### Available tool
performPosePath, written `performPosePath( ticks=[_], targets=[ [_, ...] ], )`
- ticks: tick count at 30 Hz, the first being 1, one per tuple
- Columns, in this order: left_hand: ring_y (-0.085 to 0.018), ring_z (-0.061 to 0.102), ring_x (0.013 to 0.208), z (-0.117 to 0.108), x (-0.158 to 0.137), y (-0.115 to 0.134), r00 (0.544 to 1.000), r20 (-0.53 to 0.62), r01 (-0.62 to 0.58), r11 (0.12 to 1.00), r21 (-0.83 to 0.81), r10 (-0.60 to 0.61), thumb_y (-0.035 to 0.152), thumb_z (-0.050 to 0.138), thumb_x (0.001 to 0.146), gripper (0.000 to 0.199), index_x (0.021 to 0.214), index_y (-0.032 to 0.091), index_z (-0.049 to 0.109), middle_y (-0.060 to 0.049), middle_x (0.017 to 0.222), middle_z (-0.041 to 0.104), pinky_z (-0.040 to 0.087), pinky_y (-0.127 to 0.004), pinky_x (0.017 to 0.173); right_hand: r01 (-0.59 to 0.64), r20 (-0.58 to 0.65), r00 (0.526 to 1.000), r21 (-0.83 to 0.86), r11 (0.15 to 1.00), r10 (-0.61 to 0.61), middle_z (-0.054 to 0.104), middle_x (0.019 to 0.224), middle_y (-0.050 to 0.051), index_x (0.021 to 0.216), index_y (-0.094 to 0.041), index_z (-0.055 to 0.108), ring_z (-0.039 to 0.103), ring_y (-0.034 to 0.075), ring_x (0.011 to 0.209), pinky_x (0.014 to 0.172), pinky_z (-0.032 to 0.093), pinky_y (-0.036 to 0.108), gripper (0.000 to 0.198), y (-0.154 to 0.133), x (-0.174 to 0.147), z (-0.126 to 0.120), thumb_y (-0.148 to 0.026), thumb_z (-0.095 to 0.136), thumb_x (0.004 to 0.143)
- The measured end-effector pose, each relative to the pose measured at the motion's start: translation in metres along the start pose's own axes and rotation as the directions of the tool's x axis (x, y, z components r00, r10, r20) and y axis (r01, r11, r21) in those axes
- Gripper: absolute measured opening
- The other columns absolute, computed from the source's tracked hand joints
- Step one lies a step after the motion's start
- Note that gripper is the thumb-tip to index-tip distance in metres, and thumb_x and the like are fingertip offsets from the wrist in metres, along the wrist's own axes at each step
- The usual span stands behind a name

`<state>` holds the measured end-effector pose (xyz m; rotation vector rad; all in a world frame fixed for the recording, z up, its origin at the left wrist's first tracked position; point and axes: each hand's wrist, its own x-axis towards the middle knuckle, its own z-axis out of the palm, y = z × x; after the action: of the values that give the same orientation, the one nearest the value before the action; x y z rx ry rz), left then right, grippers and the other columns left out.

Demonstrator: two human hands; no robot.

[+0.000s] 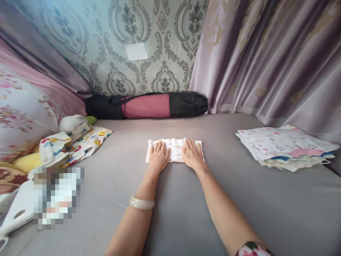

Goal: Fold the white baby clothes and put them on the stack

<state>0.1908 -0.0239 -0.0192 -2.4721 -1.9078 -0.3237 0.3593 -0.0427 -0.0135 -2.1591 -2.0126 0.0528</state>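
A small folded white cloth (pixel 175 150) with a faint print lies flat on the grey bed sheet (pixel 176 199), straight ahead. My left hand (pixel 159 155) rests palm down on its left part, fingers stretched out. On its right part my right hand (pixel 192 153) lies flat too, fingers extended and close to the far edge. Between the hands the cloth's printed middle shows. Both palms cover the rest of its surface. A pale bangle (pixel 141 203) circles my left forearm.
At right lies a stack of folded printed cloths (pixel 287 144). A black and pink rolled bag (pixel 146 105) lies along the wall. Left are a colourful patterned cloth (pixel 89 142), a white plush toy (pixel 73 123), a floral pillow (pixel 23 113) and a blurred-out item (pixel 60 199). Curtains (pixel 253 53) hang right.
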Motion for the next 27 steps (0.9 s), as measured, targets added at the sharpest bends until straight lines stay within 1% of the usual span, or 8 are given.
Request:
performPosePath(
  ticks=[3, 5, 8, 12, 18, 21, 24, 27],
  targets=[
    [-0.026, 0.033, 0.140, -0.002, 0.001, -0.004, 0.997, -0.065, 0.049, 0.999, -0.014, -0.050, 0.038, 0.022, 0.100, 0.054, 0.140, 0.011, 0.045, -0.012, 0.146, 0.044, 0.021, -0.047, 0.116, -0.071, -0.044, 0.997, -0.037, 0.997, 0.069, 0.032, 0.152, 0.014, 0.145, -0.003, 0.036, 0.022, 0.025, 0.142, 0.116, 0.010, 0.048, 0.054, 0.006, 0.002, -0.003, -0.030, 0.024, 0.099],
    [-0.026, 0.032, 0.140, -0.003, 0.002, -0.009, 0.993, -0.088, 0.080, 0.997, -0.008, -0.080, 0.036, 0.024, 0.099, 0.052, 0.140, 0.012, 0.045, -0.011, 0.146, 0.045, 0.018, -0.048, 0.117, -0.105, -0.051, 0.994, -0.054, 0.993, 0.102, 0.030, 0.153, 0.014, 0.144, -0.003, 0.037, 0.021, 0.026, 0.142, 0.116, 0.010, 0.049, 0.054, 0.010, 0.003, -0.003, -0.030, 0.024, 0.099],
    [-0.028, 0.029, 0.141, 0.000, 0.002, -0.016, 0.993, -0.048, 0.110, 0.994, 0.005, -0.110, 0.037, 0.027, 0.098, 0.052, 0.141, 0.012, 0.044, -0.012, 0.148, 0.041, 0.019, -0.049, 0.117, -0.125, -0.028, 0.992, -0.064, 0.990, 0.124, 0.028, 0.154, 0.014, 0.145, -0.003, 0.035, 0.021, 0.027, 0.142, 0.116, 0.013, 0.048, 0.056, 0.014, 0.004, -0.001, -0.032, 0.023, 0.099],
    [-0.030, 0.024, 0.143, 0.004, 0.002, -0.019, 0.994, -0.003, 0.112, 0.993, 0.025, -0.112, 0.041, 0.024, 0.099, 0.057, 0.143, 0.009, 0.040, -0.014, 0.151, 0.036, 0.023, -0.050, 0.115, -0.129, -0.014, 0.992, -0.071, 0.989, 0.128, 0.028, 0.154, 0.014, 0.146, -0.002, 0.034, 0.021, 0.027, 0.142, 0.115, 0.015, 0.046, 0.057, 0.015, 0.002, 0.002, -0.033, 0.023, 0.099],
    [-0.029, 0.025, 0.143, 0.001, 0.000, -0.020, 0.993, 0.000, 0.117, 0.993, 0.006, -0.117, 0.040, 0.024, 0.098, 0.056, 0.143, 0.011, 0.042, -0.013, 0.151, 0.037, 0.024, -0.050, 0.114, -0.170, 0.051, 0.984, -0.032, 0.985, 0.171, 0.023, 0.156, 0.012, 0.148, -0.004, 0.030, 0.017, 0.025, 0.143, 0.116, 0.015, 0.044, 0.058, 0.015, 0.005, -0.003, -0.035, 0.021, 0.100],
    [-0.028, 0.025, 0.143, -0.003, 0.001, -0.025, 0.990, -0.043, 0.138, 0.990, 0.006, -0.138, 0.037, 0.025, 0.098, 0.054, 0.141, 0.011, 0.045, -0.011, 0.150, 0.039, 0.020, -0.049, 0.116, -0.222, 0.050, 0.974, -0.024, 0.975, 0.223, 0.023, 0.156, 0.013, 0.149, -0.003, 0.028, 0.016, 0.025, 0.144, 0.116, 0.014, 0.044, 0.060, 0.019, 0.007, -0.007, -0.036, 0.019, 0.100],
    [-0.028, 0.022, 0.144, -0.005, 0.001, -0.031, 0.980, -0.076, 0.182, 0.983, -0.003, -0.182, 0.036, 0.023, 0.098, 0.055, 0.142, 0.010, 0.043, -0.009, 0.151, 0.038, 0.017, -0.048, 0.118, -0.270, 0.054, 0.961, -0.041, 0.962, 0.272, 0.021, 0.156, 0.015, 0.149, -0.003, 0.026, 0.016, 0.025, 0.144, 0.116, 0.014, 0.044, 0.060, 0.024, 0.008, -0.008, -0.037, 0.016, 0.100],
    [-0.029, 0.022, 0.144, -0.002, 0.001, -0.034, 0.977, -0.025, 0.213, 0.977, -0.019, -0.213, 0.038, 0.022, 0.098, 0.057, 0.145, 0.009, 0.038, -0.009, 0.152, 0.036, 0.016, -0.049, 0.118, -0.293, 0.078, 0.952, -0.057, 0.955, 0.297, 0.021, 0.156, 0.017, 0.149, -0.002, 0.024, 0.016, 0.025, 0.144, 0.115, 0.015, 0.043, 0.061, 0.027, 0.008, -0.004, -0.037, 0.016, 0.100]
  ],
)
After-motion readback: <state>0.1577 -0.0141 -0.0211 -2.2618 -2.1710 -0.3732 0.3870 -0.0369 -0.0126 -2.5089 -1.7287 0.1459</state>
